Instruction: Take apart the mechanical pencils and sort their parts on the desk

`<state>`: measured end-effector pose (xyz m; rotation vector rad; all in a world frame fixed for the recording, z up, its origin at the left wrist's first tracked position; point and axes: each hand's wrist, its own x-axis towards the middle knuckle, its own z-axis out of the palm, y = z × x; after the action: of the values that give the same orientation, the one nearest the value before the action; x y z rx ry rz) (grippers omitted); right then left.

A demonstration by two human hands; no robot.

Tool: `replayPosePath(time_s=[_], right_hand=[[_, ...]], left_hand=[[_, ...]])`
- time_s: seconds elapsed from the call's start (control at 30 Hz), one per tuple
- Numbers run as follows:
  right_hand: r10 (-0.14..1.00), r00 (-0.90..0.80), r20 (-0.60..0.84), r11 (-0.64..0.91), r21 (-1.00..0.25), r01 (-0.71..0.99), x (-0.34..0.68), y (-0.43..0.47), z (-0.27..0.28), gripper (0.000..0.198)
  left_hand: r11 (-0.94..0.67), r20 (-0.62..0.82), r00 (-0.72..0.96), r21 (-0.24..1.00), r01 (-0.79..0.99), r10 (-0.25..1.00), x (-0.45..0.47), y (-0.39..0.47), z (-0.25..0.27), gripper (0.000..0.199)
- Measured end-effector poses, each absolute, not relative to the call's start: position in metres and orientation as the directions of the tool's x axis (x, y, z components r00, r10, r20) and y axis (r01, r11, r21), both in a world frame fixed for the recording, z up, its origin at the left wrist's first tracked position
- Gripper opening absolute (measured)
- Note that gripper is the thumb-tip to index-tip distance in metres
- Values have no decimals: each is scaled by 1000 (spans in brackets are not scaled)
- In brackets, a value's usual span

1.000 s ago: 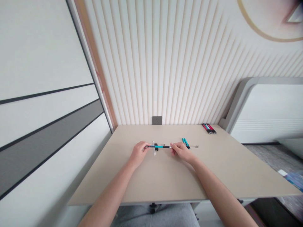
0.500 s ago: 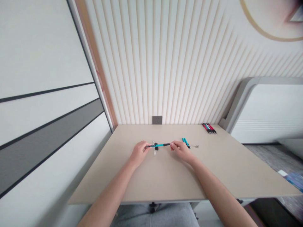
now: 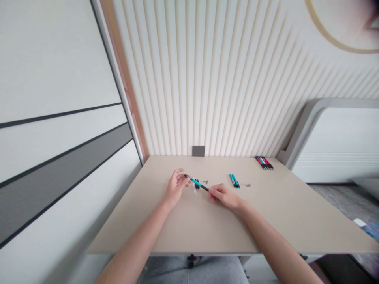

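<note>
While my left hand [image 3: 175,186] pinches one end of a slim teal-and-black plastic pen [image 3: 196,182], my right hand [image 3: 224,195] grips the other, holding it tilted just above the beige tabletop [image 3: 266,221] mid-table. Two teal pens [image 3: 234,180] lie near. Bare surface stretches toward the near edge.

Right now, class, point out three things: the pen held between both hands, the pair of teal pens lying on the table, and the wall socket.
pen [image 3: 196,182], head view, on its teal barrel.
pair of teal pens [image 3: 234,180], head view, mid-barrel.
wall socket [image 3: 198,151], head view, centre of the grey plate.
</note>
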<state>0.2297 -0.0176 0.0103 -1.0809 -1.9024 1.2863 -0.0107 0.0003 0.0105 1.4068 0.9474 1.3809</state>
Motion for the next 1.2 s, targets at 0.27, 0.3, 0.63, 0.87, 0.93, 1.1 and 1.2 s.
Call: replayPosePath(time_s=[0.27, 0.3, 0.63, 0.87, 0.93, 1.1, 1.2], right_hand=[[770, -629, 106, 379, -869, 317, 202, -33, 12, 48], [765, -634, 110, 389, -864, 320, 200, -34, 12, 48], [730, -661, 174, 461, -839, 289, 201, -36, 14, 52], [792, -594, 143, 413, -841, 349, 202, -34, 14, 55], [798, -587, 133, 405, -841, 360, 201, -35, 15, 54], [786, -602, 143, 427, -830, 360, 202, -35, 15, 54], [768, -624, 143, 441, -824, 355, 203, -35, 13, 53]], left_hand=[[-211, 229, 101, 964, -163, 968, 1, -4, 17, 51], [-202, 222, 138, 969, -143, 965, 2, -6, 18, 54], [-113, 136, 338, 990, -86, 931, 3, -17, 22, 67], [-84, 119, 389, 991, -107, 914, 2, -20, 25, 63], [-88, 124, 400, 991, -105, 908, 2, -21, 26, 63], [-99, 129, 396, 991, -94, 909, 2, -21, 27, 60], [-115, 147, 383, 988, -107, 912, 2, -21, 28, 61]])
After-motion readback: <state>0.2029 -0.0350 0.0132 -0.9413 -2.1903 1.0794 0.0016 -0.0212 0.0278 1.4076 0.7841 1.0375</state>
